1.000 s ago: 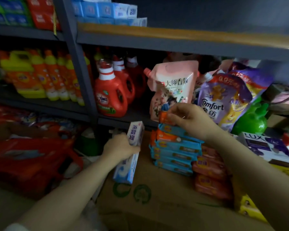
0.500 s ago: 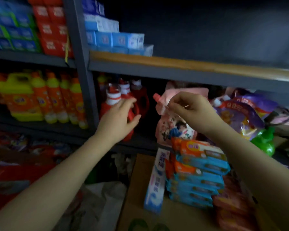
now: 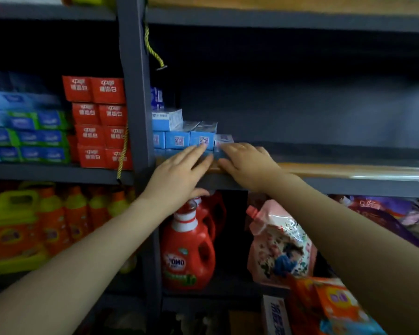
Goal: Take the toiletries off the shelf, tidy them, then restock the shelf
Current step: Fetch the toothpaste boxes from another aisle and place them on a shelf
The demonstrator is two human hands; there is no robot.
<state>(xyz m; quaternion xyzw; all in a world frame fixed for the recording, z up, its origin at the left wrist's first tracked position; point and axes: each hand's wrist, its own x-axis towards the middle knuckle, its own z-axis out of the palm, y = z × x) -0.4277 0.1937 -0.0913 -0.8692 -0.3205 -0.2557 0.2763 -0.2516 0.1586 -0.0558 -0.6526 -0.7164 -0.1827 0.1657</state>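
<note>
A dark grey metal shelving unit point(image 3: 286, 187) fills the view, its thick upright post point(image 3: 134, 93) dividing a left bay from a right bay. The shelf boards show a tan wooden front edge point(image 3: 348, 169), glossy where light catches it on the right. Behind the right bay the dark grey back wall point(image 3: 300, 105) lies in deep shadow. A twisted yellow cord point(image 3: 153, 50) hangs beside the post. The light is dim overall.
</note>
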